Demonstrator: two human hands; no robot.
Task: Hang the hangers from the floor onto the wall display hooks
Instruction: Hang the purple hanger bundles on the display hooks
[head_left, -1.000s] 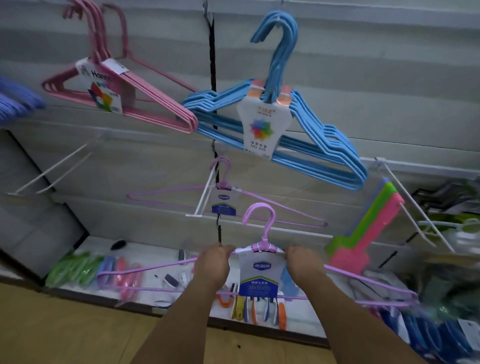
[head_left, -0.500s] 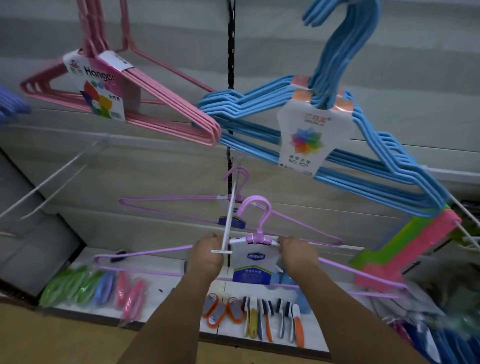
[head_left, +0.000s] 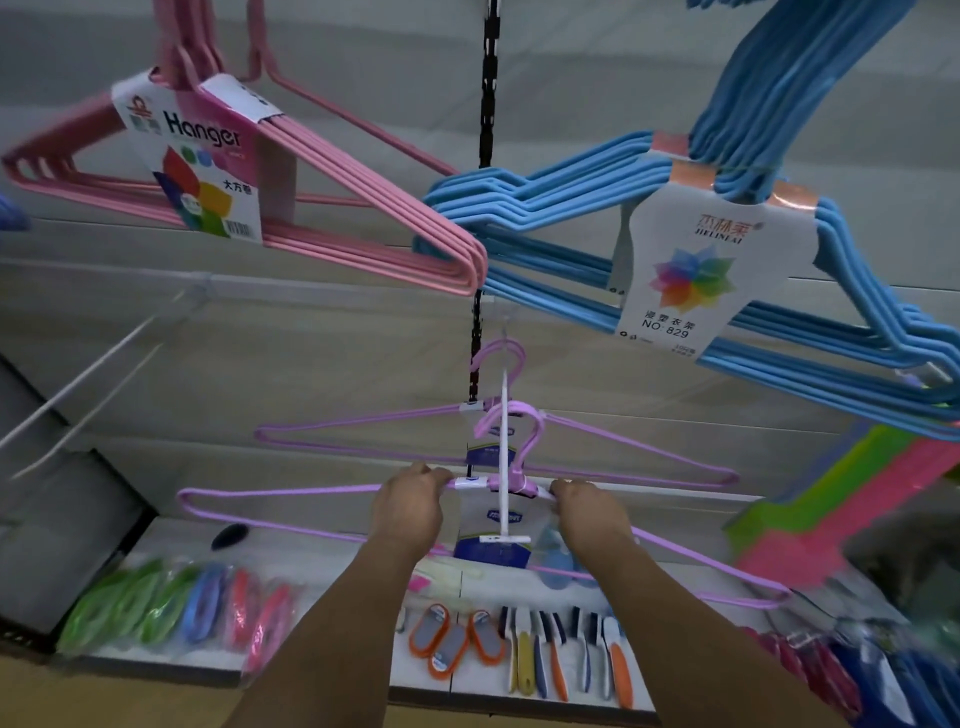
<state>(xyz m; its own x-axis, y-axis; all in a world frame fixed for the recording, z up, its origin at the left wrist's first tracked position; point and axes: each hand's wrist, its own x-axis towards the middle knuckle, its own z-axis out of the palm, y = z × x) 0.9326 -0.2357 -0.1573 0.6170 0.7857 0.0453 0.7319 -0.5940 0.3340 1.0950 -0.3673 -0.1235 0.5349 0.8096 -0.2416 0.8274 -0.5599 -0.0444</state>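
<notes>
Hands are meeting at the middle of the head view, both gripping one bundle of thin lilac wire hangers (head_left: 291, 493) by its top bar. Curled around the bar at about nine o'clock from the bundle's neck is the left hand (head_left: 410, 512); the right hand (head_left: 592, 514) is doing the same at about three o'clock, its fingers closed over the wire. Between them the bundle's white and blue paper label (head_left: 493, 535) is hanging down, and the bundle's lilac hook (head_left: 519, 431) is rising at twelve o'clock from the neck. A white metal display hook (head_left: 503, 457) is projecting from the wall toward the camera, its rod crossing in front of the lilac hook and the label; whether the hook is already riding on the rod is not clear. Behind, at twelve o'clock from the hands, a second lilac hanger bundle (head_left: 623, 447) is hanging on the same rod, closer to the wall. Higher up, a pink hanger pack with a "Hanger" card (head_left: 363, 208) is hanging at eleven o'clock, and a blue hanger pack with a white card (head_left: 779, 322) at one o'clock. At six o'clock, a white shelf (head_left: 332, 561) is carrying small brushes with orange handles (head_left: 452, 644).
</notes>
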